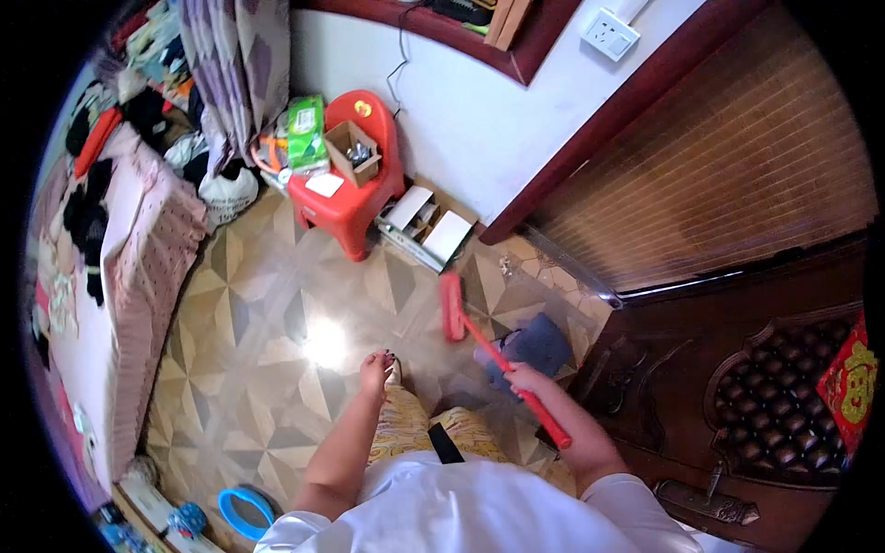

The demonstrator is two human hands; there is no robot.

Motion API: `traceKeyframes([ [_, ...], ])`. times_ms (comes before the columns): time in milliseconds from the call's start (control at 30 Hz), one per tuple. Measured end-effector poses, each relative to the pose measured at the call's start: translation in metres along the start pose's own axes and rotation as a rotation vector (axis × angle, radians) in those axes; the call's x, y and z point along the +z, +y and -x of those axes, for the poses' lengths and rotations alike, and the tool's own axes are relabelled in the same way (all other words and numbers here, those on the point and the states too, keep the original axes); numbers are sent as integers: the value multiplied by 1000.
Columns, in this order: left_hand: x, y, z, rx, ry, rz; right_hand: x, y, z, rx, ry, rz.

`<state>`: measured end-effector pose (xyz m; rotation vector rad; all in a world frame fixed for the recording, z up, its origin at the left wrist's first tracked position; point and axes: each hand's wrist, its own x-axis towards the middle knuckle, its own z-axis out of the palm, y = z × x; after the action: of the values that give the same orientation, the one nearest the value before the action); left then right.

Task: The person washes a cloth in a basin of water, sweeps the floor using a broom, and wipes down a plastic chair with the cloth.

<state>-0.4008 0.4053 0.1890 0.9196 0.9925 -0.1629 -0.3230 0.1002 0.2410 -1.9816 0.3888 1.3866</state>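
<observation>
My right hand (530, 380) is wrapped round the red handle of a long-handled brush (499, 352). The brush's wide reddish head (452, 307) points away from me, slightly blurred, over the floor near an open box. Whether the head touches the floor I cannot tell. Close to that hand, partly behind the handle, a blue-grey soft-looking item (542, 343) lies on the floor. My left hand (376, 367) hangs in front of my left leg with its fingers curled in, and nothing shows in it.
A red plastic chair (355, 207) carries a green package (306, 129) and a small cardboard box (353, 152). On the floor beside it is an open box (426, 224). A cluttered bed (138, 240) stands left, a dark carved door (645, 378) right. A blue ring (241, 530) lies lower left.
</observation>
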Motion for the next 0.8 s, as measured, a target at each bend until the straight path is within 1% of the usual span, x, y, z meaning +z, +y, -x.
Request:
traceKeyframes([
  [67, 9, 28, -13, 4, -35, -49, 16, -13, -14, -14, 0, -22],
  [133, 16, 46, -18, -7, -51, -96, 28, -9, -35, 7, -75, 77],
  [167, 18, 53, -21, -16, -58, -119, 32, -6, -43, 14, -75, 53],
  [233, 23, 64, -30, -54, -26, -171, 34, -9, -54, 39, -10, 152],
  [267, 27, 67, -33, -63, -13, -200, 30, -7, -56, 42, -14, 135],
  [333, 33, 67, -43, -71, -12, -217, 12, -24, -44, -6, 133, 168],
  [433, 49, 64, -53, -72, 4, -268, -23, -20, -71, 20, 124, 154],
  [500, 65, 63, -56, -72, 17, -291, -45, 2, -108, 19, 100, 97],
  [567, 85, 62, -62, -61, 21, -324, -71, 24, -137, -52, 41, 329],
  [600, 94, 56, -68, -59, 20, -343, -90, 20, -125, -53, 94, 239],
  [633, 105, 55, -72, -61, 18, -368, -107, 24, -132, -62, 87, 216],
  [733, 154, 52, -69, -75, 29, -411, -152, 58, -146, 10, 2, 161],
  [800, 189, 47, -68, -100, 46, -410, -178, 73, -158, 9, 58, 215],
])
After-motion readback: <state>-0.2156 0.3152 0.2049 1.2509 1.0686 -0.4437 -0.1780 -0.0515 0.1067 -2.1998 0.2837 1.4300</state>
